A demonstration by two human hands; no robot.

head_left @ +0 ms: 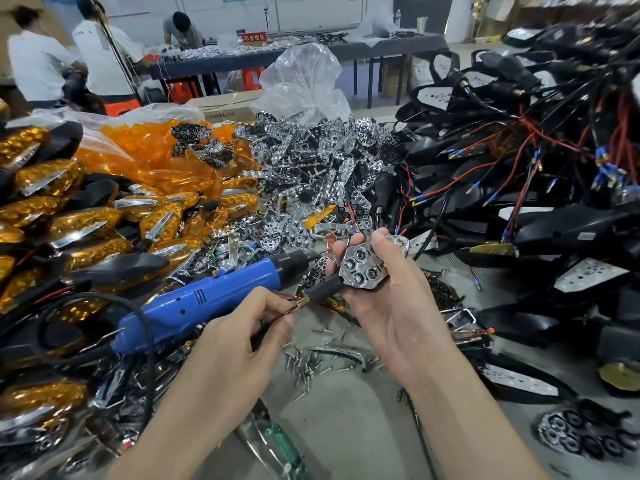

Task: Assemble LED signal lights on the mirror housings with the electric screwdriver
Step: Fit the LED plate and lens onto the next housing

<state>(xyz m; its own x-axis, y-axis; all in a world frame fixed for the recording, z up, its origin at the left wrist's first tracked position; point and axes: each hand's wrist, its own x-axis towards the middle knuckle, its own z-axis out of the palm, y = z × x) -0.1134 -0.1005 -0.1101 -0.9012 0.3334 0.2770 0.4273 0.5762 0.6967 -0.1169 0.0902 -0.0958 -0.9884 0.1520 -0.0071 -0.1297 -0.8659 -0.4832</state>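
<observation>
Chrome reflector point(363, 268) in curled right hand point(391, 303), wire point(290, 309) in pinching left hand point(242, 336)

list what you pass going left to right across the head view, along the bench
amber lens pile → blue electric screwdriver → chrome LED reflector gripped in the right hand → heap of black mirror housings tangled with red and black wires

The right hand point(391, 299) gripping the chrome reflector point(363, 268) hides its back; the left hand point(242, 334) covers most of the red wire point(289, 310) it pinches. Far left, 3 people point(100, 53) are blurred. Black housings point(571, 223) run off the right edge.
</observation>
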